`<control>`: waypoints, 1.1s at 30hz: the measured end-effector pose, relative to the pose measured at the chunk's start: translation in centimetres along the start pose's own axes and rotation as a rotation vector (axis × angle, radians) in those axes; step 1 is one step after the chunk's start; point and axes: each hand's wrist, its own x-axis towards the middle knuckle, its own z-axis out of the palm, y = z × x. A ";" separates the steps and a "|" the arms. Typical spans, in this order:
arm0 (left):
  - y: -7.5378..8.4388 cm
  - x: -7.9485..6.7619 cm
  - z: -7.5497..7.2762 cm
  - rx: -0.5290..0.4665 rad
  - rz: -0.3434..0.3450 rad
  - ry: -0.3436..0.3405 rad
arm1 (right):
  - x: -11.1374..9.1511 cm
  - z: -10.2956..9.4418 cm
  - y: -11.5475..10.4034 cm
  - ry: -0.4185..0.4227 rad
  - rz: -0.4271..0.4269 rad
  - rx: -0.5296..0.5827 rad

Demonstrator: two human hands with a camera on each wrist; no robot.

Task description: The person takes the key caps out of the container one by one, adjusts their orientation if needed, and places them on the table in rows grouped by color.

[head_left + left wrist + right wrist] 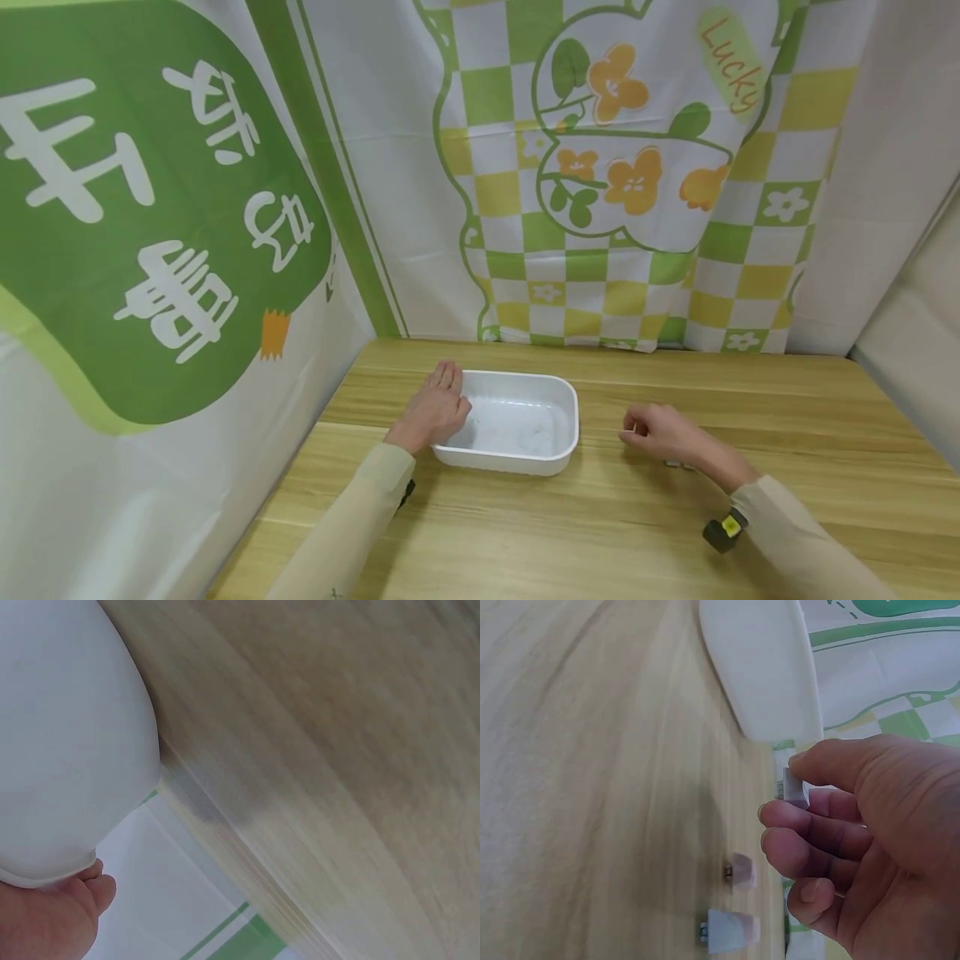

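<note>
A white rectangular plastic basin (517,463) stands on the wooden table. My left hand (436,408) holds its left rim, thumb on the inner side and fingers along the edge; the left wrist view shows that hand (52,919) at the basin's rim. To the right of the basin and apart from it, my right hand (670,433) is held just above the table. Between thumb and fingertips it pinches a small pale block (795,787) with a ridged end. Two similar small blocks, one pinkish (742,871) and one whitish (726,931), lie on the table below that hand.
The wooden table (510,533) extends around the basin. Behind it hangs a green and yellow checked cloth (585,275), and a white cloth with a green printed patch (90,275) hangs at the left. A dark device (723,532) is strapped to the right wrist.
</note>
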 end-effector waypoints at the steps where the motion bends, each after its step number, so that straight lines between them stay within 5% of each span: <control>1: 0.0 0.0 0.0 -0.002 -0.001 -0.001 | -0.1 0.0 0.1 -0.005 0.000 -0.004; 33: 0.4 -0.1 -0.1 -0.011 0.016 0.032 | -2.2 0.6 1.8 -0.089 0.034 -0.049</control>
